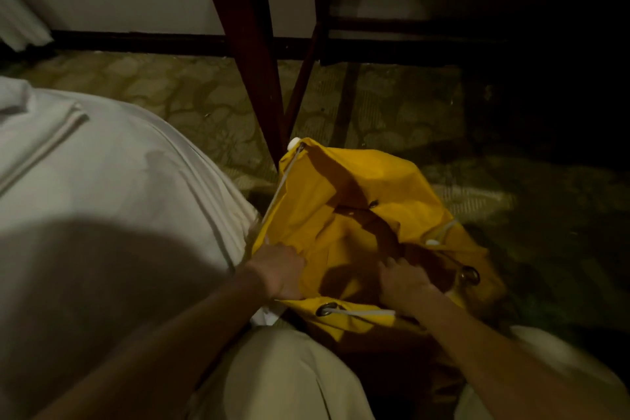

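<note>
While the left hand (283, 274) grips the left side of the yellow bag (361, 181), fingers curled tight round a bunch of its rim fabric, the right hand (405, 280) lies at the near right side of the bag's mouth with its fingers reaching onto the inner lining. Whether the right hand pinches the cloth or merely rests on it cannot be told, as the thumb is hidden and the picture is dim. The yellow bag sits on the patterned carpet (191, 95), between the person's knees and just beside the edge of the bed (119, 187), its mouth pulled wide and facing upward. A white drawstring cord (283, 186) runs along the left rim from a white stopper (294, 144) at the far corner down toward the left hand; a second length of cord passes through a metal eyelet (326, 310) on the near rim. Another eyelet shows on the right rim, close to the right hand. The bed carries a white sheet with folded white linen (37, 119) lying on it. Dark wooden legs (259, 65) stand on the carpet directly behind the bag. Light trousers (289, 378) fill the lower foreground.
</note>
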Motion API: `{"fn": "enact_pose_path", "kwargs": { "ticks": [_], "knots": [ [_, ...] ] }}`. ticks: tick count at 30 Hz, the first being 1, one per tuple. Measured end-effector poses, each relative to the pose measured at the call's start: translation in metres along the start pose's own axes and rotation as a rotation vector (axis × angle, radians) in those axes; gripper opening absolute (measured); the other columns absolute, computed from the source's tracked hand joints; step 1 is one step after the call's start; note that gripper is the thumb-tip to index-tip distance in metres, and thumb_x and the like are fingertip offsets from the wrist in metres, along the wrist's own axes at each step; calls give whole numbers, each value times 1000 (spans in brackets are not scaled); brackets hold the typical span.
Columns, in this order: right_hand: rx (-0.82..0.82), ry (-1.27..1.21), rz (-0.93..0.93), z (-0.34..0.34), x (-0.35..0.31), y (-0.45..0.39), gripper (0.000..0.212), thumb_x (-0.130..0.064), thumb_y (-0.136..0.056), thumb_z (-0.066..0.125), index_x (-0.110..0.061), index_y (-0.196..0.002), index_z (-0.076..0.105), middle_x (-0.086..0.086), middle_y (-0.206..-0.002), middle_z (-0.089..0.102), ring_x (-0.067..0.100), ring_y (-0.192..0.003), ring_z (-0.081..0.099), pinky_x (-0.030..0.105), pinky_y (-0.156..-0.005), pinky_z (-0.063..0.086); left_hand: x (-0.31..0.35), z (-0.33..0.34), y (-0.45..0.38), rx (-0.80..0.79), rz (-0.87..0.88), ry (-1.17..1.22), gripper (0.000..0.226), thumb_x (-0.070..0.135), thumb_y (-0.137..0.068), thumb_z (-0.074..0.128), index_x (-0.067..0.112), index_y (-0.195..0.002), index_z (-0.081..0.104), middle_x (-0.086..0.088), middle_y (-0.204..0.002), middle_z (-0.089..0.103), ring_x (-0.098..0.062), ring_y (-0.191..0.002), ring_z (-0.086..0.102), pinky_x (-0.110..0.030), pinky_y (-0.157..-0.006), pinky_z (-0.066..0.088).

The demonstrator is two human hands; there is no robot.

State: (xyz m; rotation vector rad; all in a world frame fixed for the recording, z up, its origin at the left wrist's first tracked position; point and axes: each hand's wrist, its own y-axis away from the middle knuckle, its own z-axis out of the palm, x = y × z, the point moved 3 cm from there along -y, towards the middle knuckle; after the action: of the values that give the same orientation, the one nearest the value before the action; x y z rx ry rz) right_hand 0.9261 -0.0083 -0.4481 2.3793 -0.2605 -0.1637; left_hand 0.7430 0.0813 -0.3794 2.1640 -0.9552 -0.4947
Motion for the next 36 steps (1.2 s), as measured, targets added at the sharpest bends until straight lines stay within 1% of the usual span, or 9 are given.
{"fn": "enact_pose_path", "kwargs": {
  "ticks": [2,5,9,13,17,21,25,30,36],
  "knots": [
    [80,9,-94,-32,-25,-3,60,-32,-97,44,-13,-148,21,9,-150,30,30,-137,30,46,-108,30,2,-13,6,152,28,-18,64,57,-84,57,19,-135,48,-8,-134,49,-27,-125,42,-42,-102,34],
    [220,-187,-136,-47,-34,-2,56,-42,-98,41,-17,-146,26,7,-149,33,29,-135,35,43,-106,34,-1,-26,16,337,21,-107,66,64,-80,55,23,-132,49,-2,-129,49,-24,-123,36,-40,-98,29],
    [113,-560,-246,-51,-68,11,57,-49,-99,34,-19,-148,29,6,-153,30,29,-136,35,37,-108,33,-17,-31,26,342,-88,-157,71,66,-83,49,22,-138,44,-6,-138,41,-27,-130,27,-45,-103,22],
    [72,-457,-330,-19,-97,30,59,-51,-100,30,-20,-150,23,7,-153,28,30,-136,34,36,-109,31,-35,-29,32,282,-172,-114,80,59,-92,42,18,-153,10,-9,-160,7,-24,-148,-2,-58,-114,-5],
    [19,-318,-385,11,-133,42,79,-70,-91,7,-21,-150,22,8,-152,29,30,-133,35,36,-108,30,-39,-29,37,341,-122,-81,76,50,-97,41,18,-154,2,-7,-162,3,-21,-149,-2,-52,-115,-10],
    [8,-405,-408,35,-164,38,47,-38,-102,29,-18,-145,28,11,-145,36,31,-126,40,38,-102,32,-37,-19,29,308,-65,-293,80,53,-95,42,17,-154,2,-11,-161,1,-27,-148,-8,-48,-118,-8],
    [44,-532,-365,64,-163,30,47,-31,-101,33,-16,-146,30,10,-145,38,29,-130,38,34,-106,31,-61,22,25,104,-175,-516,90,73,-89,29,19,-153,-4,-14,-159,-13,-33,-146,-17,-49,-114,-15],
    [6,-568,-363,68,-161,29,51,-27,-97,44,-15,-145,31,8,-145,36,25,-132,37,32,-110,29,-71,46,20,-60,-260,-668,93,79,-85,22,23,-152,-10,-17,-158,-17,-36,-144,-18,-54,-112,-17],
    [279,-466,-297,-25,-133,5,53,-27,-94,52,-15,-143,33,6,-146,36,27,-135,34,40,-110,31,-48,12,16,142,-121,-466,88,70,-88,37,21,-154,5,-17,-159,7,-38,-147,2,-52,-114,-13]
  ]
}}
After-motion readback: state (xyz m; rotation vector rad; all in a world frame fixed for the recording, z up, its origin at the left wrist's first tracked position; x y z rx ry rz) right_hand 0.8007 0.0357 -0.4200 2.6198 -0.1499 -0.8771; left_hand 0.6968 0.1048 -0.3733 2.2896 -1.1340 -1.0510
